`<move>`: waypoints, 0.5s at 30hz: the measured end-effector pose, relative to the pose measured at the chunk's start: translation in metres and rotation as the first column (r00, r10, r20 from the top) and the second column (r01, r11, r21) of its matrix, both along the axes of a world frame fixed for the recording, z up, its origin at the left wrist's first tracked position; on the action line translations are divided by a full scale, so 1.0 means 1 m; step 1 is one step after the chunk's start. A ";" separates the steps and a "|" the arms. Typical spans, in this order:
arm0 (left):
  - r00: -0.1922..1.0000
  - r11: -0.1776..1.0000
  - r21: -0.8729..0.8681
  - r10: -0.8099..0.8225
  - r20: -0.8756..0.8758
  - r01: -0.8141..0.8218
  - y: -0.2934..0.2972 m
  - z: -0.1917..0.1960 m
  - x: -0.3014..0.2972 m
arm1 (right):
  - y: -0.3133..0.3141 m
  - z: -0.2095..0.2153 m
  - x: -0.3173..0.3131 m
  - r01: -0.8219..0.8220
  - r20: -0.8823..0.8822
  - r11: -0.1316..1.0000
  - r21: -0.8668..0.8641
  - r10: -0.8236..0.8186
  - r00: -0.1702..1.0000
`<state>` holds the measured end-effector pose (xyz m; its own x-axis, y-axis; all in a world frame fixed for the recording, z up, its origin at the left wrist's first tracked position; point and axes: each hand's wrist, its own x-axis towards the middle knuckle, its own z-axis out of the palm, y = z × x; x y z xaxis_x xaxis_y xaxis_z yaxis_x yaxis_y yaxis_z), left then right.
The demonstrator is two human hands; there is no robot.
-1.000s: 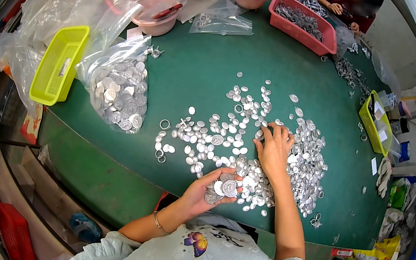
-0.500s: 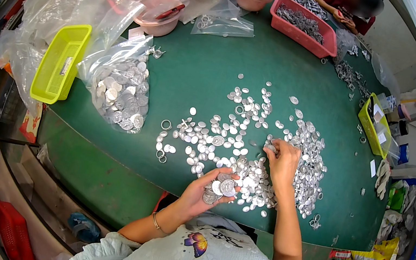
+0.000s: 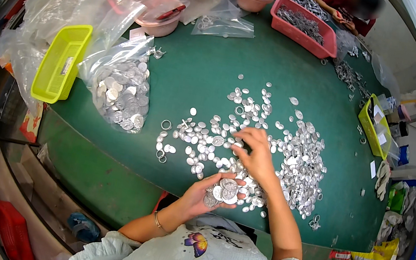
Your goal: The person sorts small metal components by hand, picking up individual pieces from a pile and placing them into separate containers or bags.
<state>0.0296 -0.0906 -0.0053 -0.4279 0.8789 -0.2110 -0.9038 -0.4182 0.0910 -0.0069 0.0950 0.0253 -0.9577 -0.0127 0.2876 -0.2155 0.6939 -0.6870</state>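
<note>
Several large round silver medals point(image 3: 229, 189) lie cupped in my left hand point(image 3: 203, 190), close to the near edge of the green table. My right hand point(image 3: 255, 154) hovers over the scattered small oval medals point(image 3: 304, 165), its thumb and fingers apart and nothing visible between them. Just left of its fingertips lies a larger oval medal point(image 3: 218, 141). The small medals form a dense heap to the right and thin out leftward. Among them are a small cross point(image 3: 184, 124) and a few metal rings point(image 3: 166, 124).
A clear plastic bag of large medals point(image 3: 121, 96) stands at the left, beside a yellow-green basket point(image 3: 59, 64). At the back are a pink tray of metal pieces point(image 3: 305, 28) and a pink bowl point(image 3: 253, 0). Another person's hands point(image 3: 344, 22) are at the far right.
My right hand has moved left from the heap, and its pinched fingers have spread. Another large medal appears on the stack in my left hand, which has shifted slightly right.
</note>
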 end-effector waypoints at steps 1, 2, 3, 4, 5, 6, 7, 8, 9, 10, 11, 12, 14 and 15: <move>1.000 1.000 -0.002 -0.004 0.000 0.004 -0.001 -0.001 0.001 | -0.008 -0.001 -0.005 -0.063 -0.047 0.997 0.051 0.065 0.997; 1.000 1.000 -0.006 -0.008 0.003 0.008 -0.002 -0.003 0.002 | -0.013 -0.003 -0.010 -0.129 -0.055 0.976 0.177 0.141 0.988; 1.000 1.000 -0.017 -0.002 -0.009 0.002 -0.003 -0.004 0.002 | -0.016 -0.007 -0.013 -0.132 -0.056 0.967 0.217 0.147 0.987; 1.000 1.000 -0.029 0.003 -0.021 -0.003 -0.004 -0.005 0.003 | -0.018 -0.011 -0.015 -0.133 -0.057 0.957 0.257 0.153 0.987; 0.999 0.999 -0.042 0.013 -0.033 -0.014 -0.006 -0.005 0.003 | -0.021 -0.014 -0.017 -0.140 -0.059 0.945 0.295 0.164 0.985; 0.999 0.998 -0.051 0.026 -0.032 -0.028 -0.007 -0.006 0.003 | -0.023 -0.013 -0.018 -0.126 -0.079 0.934 0.333 0.161 0.984; 0.999 0.997 -0.059 0.038 -0.030 -0.040 -0.008 -0.006 0.003 | -0.023 -0.014 -0.018 -0.107 -0.096 0.937 0.332 0.146 0.985; 0.998 0.997 -0.066 0.047 -0.028 -0.049 -0.009 -0.006 0.003 | -0.021 -0.017 -0.018 -0.085 -0.111 0.940 0.332 0.129 0.985; 0.998 0.995 -0.085 0.056 -0.037 -0.059 -0.010 -0.005 0.002 | -0.019 -0.019 -0.017 -0.062 -0.126 0.941 0.332 0.110 0.986; 0.997 0.992 -0.103 0.062 -0.046 -0.067 -0.010 -0.002 0.002 | -0.015 -0.020 -0.016 -0.031 -0.108 0.960 0.277 0.064 0.992; 0.996 0.989 -0.121 0.073 -0.054 -0.079 -0.011 0.000 0.001 | -0.013 -0.019 -0.013 -0.048 -0.067 0.989 0.136 0.057 0.996; 0.995 0.986 -0.141 0.086 -0.054 -0.093 -0.011 0.003 0.001 | -0.011 -0.017 -0.007 -0.055 -0.026 0.998 -0.007 0.055 0.998; 0.992 0.976 -0.182 0.113 -0.052 -0.120 -0.010 0.007 0.000 | -0.009 0.002 0.008 -0.095 0.122 0.947 -0.306 0.137 0.983; 0.991 0.975 -0.183 0.121 -0.052 -0.129 -0.010 0.006 -0.001 | -0.009 0.014 0.016 -0.153 0.137 0.938 -0.311 0.203 0.969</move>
